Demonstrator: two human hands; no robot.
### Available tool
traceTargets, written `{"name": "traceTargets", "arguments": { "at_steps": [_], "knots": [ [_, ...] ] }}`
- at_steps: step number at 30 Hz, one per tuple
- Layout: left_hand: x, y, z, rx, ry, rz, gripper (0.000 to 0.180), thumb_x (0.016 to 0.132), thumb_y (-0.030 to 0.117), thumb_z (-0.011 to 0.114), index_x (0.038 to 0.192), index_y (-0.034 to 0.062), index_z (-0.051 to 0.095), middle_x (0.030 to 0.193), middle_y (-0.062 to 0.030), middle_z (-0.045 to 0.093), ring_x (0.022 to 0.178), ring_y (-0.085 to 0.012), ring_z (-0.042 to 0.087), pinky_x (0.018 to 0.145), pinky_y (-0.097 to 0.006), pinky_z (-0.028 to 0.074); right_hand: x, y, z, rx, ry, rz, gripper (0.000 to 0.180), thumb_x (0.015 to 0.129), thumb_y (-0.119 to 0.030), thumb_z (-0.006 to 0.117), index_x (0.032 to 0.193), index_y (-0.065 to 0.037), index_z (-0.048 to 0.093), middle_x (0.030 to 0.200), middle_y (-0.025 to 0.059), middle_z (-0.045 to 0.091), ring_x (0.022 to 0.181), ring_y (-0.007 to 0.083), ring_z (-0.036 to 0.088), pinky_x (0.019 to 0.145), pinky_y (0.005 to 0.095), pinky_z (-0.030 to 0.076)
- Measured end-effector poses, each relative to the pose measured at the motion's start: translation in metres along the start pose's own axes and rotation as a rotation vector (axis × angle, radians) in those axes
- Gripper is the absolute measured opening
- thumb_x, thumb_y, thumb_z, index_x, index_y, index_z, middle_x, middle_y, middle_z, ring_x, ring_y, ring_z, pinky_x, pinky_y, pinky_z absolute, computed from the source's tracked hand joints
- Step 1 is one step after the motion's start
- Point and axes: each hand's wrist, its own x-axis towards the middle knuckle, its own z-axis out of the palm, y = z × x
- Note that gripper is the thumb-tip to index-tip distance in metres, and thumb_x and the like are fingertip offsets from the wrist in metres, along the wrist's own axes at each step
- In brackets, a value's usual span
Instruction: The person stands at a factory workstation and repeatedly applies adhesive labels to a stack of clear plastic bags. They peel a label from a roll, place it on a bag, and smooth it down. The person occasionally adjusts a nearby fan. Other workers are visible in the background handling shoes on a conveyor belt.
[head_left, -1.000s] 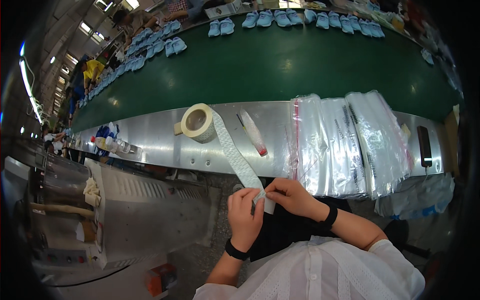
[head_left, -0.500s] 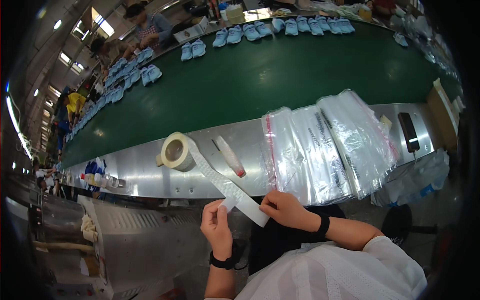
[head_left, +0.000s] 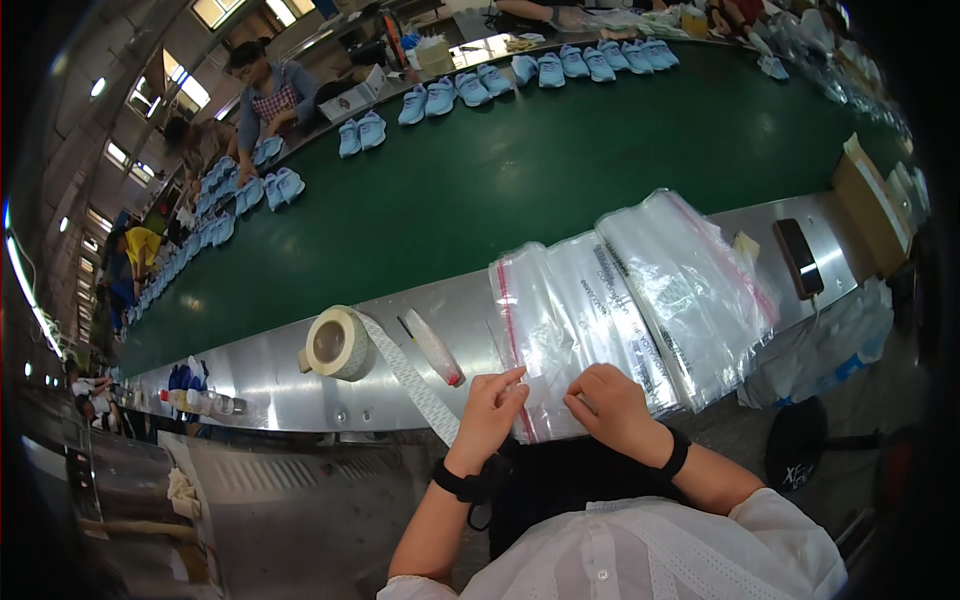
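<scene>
Two bare hands at the near edge of the steel ledge [head_left: 300, 385], both on the closest zip bag. Left hand [head_left: 487, 410] with fingers half bent, index fingertip pressed on the near corner of the clear zip bag [head_left: 540, 350] by its red seal line; nothing clamped that can be seen. Right hand [head_left: 610, 405] curled loosely, fingertips on the same bag's lower edge, palm down; whether anything small pinched beneath, impossible to tell. Black wristband on each wrist.

Bag itself: transparent, glossy, red strip down its left side, faint printed lines across, lying flat and overlapping a fanned stack of like bags [head_left: 690, 290] spread to the right along the ledge. Lower edge of the bag overhanging the ledge rim, just above a dark lap.

Left of the hands: roll of white tape [head_left: 338, 343] standing on edge on the ledge, its loose strip [head_left: 415, 385] running diagonally down toward the left wrist; end of strip hidden behind the hand. Beside the roll, a slim clear tube with a red tip [head_left: 438, 350]. Black phone [head_left: 798, 257] lying farther right on the ledge.

Beyond the ledge, green conveyor belt [head_left: 560, 170] with pairs of pale blue shoes [head_left: 362, 135] along its far side. Other workers at the far edge small and blurred; bag print too fine to make out.
</scene>
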Motion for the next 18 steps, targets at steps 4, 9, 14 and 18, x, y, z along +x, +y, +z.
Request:
{"name": "traceTargets", "arguments": {
  "at_steps": [4,9,14,18],
  "knots": [
    [-0.015,0.0,0.003,-0.026,-0.004,0.017,0.033,0.084,0.016,0.061,0.113,0.0017,0.057,0.107,-0.0113,0.05,0.09,-0.0173,0.053,0.078,-0.027,0.042,0.009,0.0,0.008,-0.309,0.024,-0.052,0.045,0.058,-0.025,0.079,0.09,-0.006,0.053,0.091,0.0066,0.048,0.088,0.024,0.051,0.063,0.0325,0.046],
    [-0.032,-0.01,0.001,0.069,-0.065,0.102,0.035,0.085,0.015,0.06,0.117,0.0012,0.055,0.115,-0.0124,0.051,0.103,-0.0244,0.051,0.089,-0.03,0.039,0.005,0.02,0.022,-0.233,-0.078,0.073,0.04,0.059,-0.022,0.078,0.084,-0.007,0.051,0.09,0.0071,0.047,0.086,0.0243,0.053,0.061,0.0344,0.047],
    [-0.038,0.0,-0.001,0.011,-0.059,0.066,0.039,0.087,0.017,0.056,0.122,0.0019,0.05,0.118,-0.0154,0.053,0.109,-0.0294,0.049,0.095,-0.035,0.036,0.006,0.005,0.019,-0.232,0.131,-0.06,0.037,0.066,-0.02,0.075,0.093,-0.008,0.053,0.08,0.007,0.051,0.071,0.0251,0.057,0.055,0.0345,0.048],
    [-0.033,-0.006,0.004,0.088,-0.064,0.215,0.039,0.087,0.018,0.056,0.122,0.0017,0.05,0.117,-0.0163,0.053,0.11,-0.0317,0.049,0.096,-0.037,0.036,-0.005,-0.008,0.011,-0.334,0.079,0.043,0.039,0.068,-0.02,0.074,0.099,-0.008,0.053,0.081,0.007,0.056,0.068,0.0263,0.059,0.055,0.0347,0.048]
  ]
}}
